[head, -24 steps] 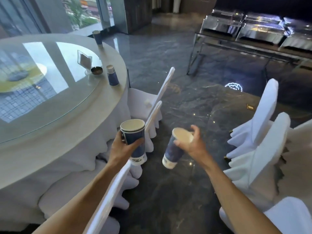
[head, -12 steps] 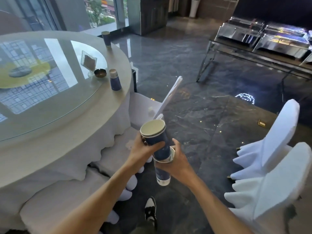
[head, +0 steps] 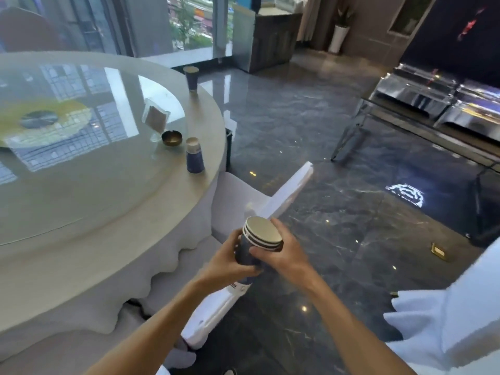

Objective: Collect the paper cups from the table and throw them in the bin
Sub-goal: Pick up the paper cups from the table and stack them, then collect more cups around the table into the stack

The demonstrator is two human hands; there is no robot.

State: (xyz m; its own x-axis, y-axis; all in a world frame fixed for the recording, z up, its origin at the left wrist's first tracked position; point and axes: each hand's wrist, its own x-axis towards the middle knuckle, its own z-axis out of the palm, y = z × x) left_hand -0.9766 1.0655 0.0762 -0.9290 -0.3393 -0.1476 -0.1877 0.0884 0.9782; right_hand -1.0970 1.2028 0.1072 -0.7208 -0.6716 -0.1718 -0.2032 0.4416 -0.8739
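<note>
I hold a nested stack of blue paper cups [head: 258, 239] in front of me, beside the round table. My left hand [head: 230, 262] wraps the lower body of the stack. My right hand [head: 286, 253] grips it just under the rims. An upside-down blue cup [head: 194, 156] stands near the table's right edge. Another blue cup [head: 191, 77] stands upright at the table's far edge. No bin is in view.
The round table [head: 162, 212] has a glass turntable with a card holder [head: 155, 120] and a small dark bowl [head: 172, 138]. White-covered chairs [head: 286, 192] stand beside the table and at the right [head: 460, 315]. Steel chafing dishes [head: 422, 90] line the far right.
My hands came together and the two cups, held apart a second ago, are now pushed into one stack. My view has moved along the table's edge.
</note>
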